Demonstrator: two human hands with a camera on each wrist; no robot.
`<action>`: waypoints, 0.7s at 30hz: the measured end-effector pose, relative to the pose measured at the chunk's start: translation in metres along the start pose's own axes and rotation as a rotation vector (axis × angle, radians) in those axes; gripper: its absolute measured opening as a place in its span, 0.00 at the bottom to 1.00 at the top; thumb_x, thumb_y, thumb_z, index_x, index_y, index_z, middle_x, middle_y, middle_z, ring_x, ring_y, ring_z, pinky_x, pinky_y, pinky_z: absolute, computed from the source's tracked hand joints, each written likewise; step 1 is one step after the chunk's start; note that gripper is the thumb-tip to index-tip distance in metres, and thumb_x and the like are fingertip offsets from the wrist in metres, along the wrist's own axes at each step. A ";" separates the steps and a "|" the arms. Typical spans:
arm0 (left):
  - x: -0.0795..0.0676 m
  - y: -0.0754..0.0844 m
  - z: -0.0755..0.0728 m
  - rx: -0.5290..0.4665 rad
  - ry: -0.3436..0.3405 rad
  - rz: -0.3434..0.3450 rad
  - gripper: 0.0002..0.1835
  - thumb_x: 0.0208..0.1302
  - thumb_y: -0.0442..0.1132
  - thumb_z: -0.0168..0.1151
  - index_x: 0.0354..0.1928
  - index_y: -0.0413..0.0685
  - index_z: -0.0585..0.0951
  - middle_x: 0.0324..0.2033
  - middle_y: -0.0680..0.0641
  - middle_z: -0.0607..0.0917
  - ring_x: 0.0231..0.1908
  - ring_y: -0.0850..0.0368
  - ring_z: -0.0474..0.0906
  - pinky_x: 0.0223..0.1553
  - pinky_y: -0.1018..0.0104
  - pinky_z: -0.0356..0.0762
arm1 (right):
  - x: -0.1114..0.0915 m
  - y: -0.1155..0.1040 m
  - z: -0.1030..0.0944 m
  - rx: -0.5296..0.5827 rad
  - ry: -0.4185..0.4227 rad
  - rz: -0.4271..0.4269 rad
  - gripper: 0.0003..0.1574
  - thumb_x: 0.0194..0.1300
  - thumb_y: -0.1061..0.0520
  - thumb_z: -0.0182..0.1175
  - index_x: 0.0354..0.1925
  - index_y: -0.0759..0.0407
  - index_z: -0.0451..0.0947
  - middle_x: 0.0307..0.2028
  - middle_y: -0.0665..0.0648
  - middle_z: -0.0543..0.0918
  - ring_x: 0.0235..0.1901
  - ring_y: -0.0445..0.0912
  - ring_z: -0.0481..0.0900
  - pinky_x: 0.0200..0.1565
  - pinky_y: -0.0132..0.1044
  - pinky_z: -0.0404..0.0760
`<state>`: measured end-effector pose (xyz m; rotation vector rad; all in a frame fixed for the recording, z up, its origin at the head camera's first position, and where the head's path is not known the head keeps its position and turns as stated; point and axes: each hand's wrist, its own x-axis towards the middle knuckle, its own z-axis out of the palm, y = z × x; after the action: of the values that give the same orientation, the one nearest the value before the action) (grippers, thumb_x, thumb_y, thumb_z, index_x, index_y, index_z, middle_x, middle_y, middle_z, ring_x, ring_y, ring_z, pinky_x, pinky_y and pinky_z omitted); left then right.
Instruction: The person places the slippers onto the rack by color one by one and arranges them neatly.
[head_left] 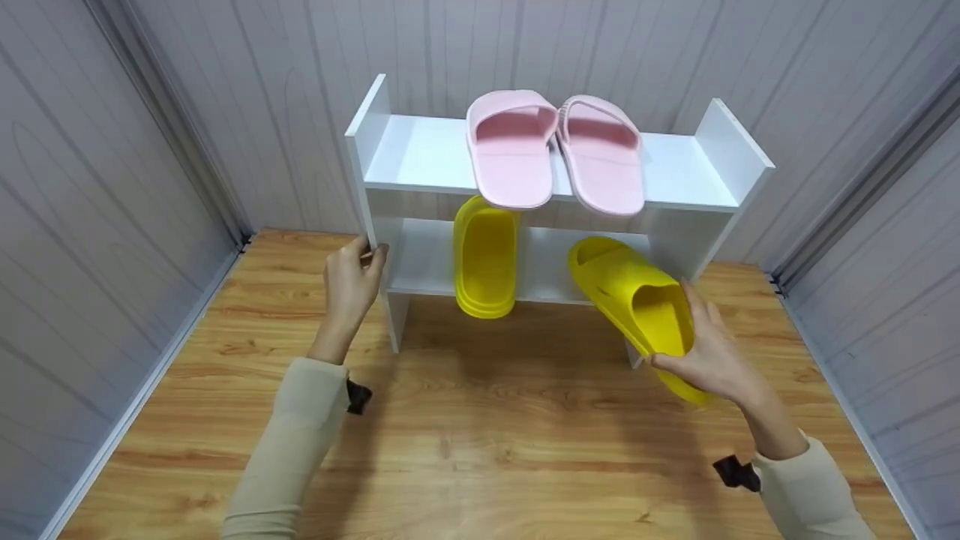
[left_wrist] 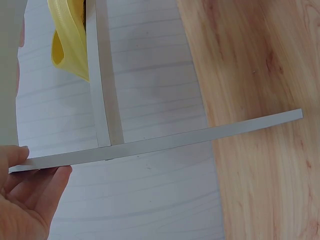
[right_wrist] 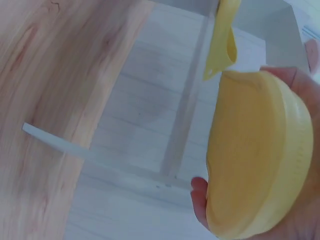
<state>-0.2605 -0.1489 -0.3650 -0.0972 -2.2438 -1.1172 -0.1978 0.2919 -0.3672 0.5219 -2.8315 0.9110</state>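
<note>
A white two-tier shoe rack stands against the back wall. My left hand grips the front edge of its left side panel; in the left wrist view the thumb and fingers lie on opposite sides of that panel. My right hand holds a yellow slipper by its heel end, thumb on one side and fingers on the other. The slipper is tilted in front of the lower shelf, toe toward the rack. Another yellow slipper rests on the lower shelf, its heel jutting past the front edge.
A pair of pink slippers sits side by side on the top shelf, heels overhanging its front edge. Wood-patterned floor spreads in front of the rack. Grey panel walls stand left, right and behind.
</note>
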 end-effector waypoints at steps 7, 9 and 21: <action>0.000 0.000 0.000 -0.008 -0.005 -0.005 0.09 0.58 0.31 0.56 0.35 0.29 0.78 0.34 0.33 0.80 0.35 0.43 0.79 0.33 0.58 0.76 | 0.008 -0.002 0.014 -0.078 0.125 -0.014 0.61 0.41 0.50 0.68 0.65 0.65 0.44 0.57 0.72 0.57 0.47 0.62 0.60 0.44 0.62 0.58; 0.000 0.000 0.000 -0.006 -0.012 -0.006 0.09 0.58 0.31 0.56 0.36 0.29 0.78 0.34 0.34 0.80 0.35 0.43 0.78 0.34 0.58 0.76 | 0.010 -0.003 0.017 -0.101 0.164 -0.026 0.60 0.41 0.50 0.68 0.64 0.68 0.46 0.53 0.73 0.63 0.45 0.63 0.62 0.47 0.60 0.55; 0.000 0.001 0.000 0.021 0.004 -0.008 0.08 0.57 0.31 0.57 0.35 0.30 0.79 0.34 0.35 0.81 0.34 0.44 0.79 0.34 0.57 0.76 | 0.028 -0.004 0.031 -0.159 0.320 -0.084 0.44 0.39 0.49 0.68 0.52 0.68 0.65 0.38 0.63 0.74 0.34 0.57 0.69 0.41 0.52 0.61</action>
<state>-0.2605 -0.1485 -0.3643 -0.0780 -2.2538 -1.0973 -0.2231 0.2624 -0.3843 0.4286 -2.5442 0.6777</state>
